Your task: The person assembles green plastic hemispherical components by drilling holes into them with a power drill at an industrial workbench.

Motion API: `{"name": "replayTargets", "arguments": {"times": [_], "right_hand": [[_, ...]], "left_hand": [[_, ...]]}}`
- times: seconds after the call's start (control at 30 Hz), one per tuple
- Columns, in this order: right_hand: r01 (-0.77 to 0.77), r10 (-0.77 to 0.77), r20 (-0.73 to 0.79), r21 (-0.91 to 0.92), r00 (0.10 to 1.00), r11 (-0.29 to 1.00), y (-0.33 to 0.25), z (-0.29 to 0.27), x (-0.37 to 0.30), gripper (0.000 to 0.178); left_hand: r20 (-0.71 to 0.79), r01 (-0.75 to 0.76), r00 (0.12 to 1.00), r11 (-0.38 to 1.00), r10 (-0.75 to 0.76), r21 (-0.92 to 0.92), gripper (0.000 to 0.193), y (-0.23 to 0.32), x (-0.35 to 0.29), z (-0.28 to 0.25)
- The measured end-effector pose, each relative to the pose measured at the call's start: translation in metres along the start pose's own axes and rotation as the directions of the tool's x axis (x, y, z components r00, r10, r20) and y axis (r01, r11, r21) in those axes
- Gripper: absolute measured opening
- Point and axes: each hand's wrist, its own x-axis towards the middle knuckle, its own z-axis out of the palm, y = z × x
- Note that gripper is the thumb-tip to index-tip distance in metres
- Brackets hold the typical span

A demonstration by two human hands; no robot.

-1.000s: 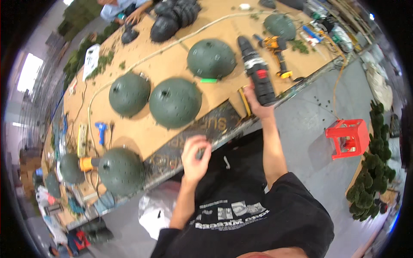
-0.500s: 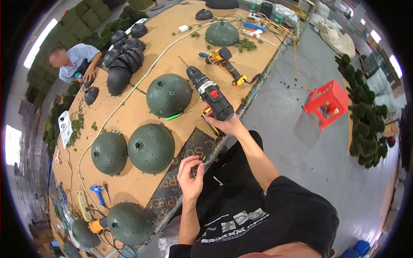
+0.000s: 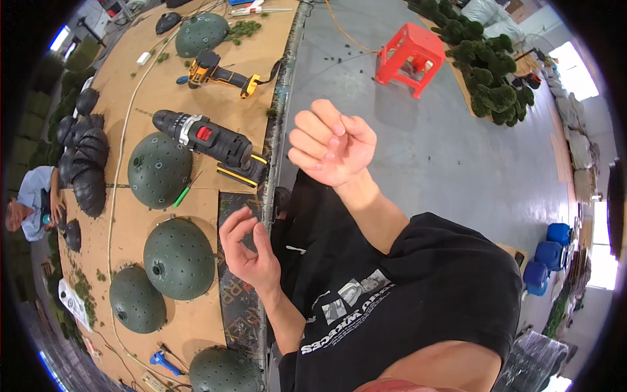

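A black cordless drill [image 3: 225, 145] with a red button and a long bit stands on its battery at the table's edge, with no hand on it. My right hand [image 3: 333, 144] is raised off the table, right of the drill. Its fingers are curled in and nothing shows in them. My left hand [image 3: 251, 255] hovers over the table edge, fingers bent, thumb apart, holding nothing. Left of it lie dark green perforated domes, one [image 3: 179, 258] nearest, another [image 3: 137, 299] beside it, and a third [image 3: 160, 171] behind the drill. A green-handled screwdriver [image 3: 183, 196] rests by that third dome.
A yellow-black power tool [image 3: 219, 73] lies farther back, before another green dome [image 3: 202, 34]. Black domes [image 3: 88, 163] are piled at the left, near a person [image 3: 36, 199]. A blue glue gun [image 3: 163, 361] lies at the near left. A red stool [image 3: 411, 59] stands on the floor.
My right hand has let go of the drill, now standing on the table, and drawn away to the right. My left hand stays empty. The whole view has turned rightward.
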Motion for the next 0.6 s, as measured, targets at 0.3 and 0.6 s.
{"name": "replayTargets", "arguments": {"times": [0.3, 0.6], "right_hand": [[-0.044, 0.04, 0.088, 0.046, 0.995, 0.998, 0.024, 0.017, 0.008, 0.024], [-0.051, 0.053, 0.015, -0.116, 0.998, 0.992, 0.007, 0.006, -0.005, 0.018]], "left_hand": [[0.205, -0.631, 0.776, 0.732, 0.597, 0.258, 0.041, 0.079, 0.055, 0.032], [-0.53, -0.715, 0.485, 0.664, 0.696, 0.217, 0.044, 0.131, -0.028, -0.196]]}}
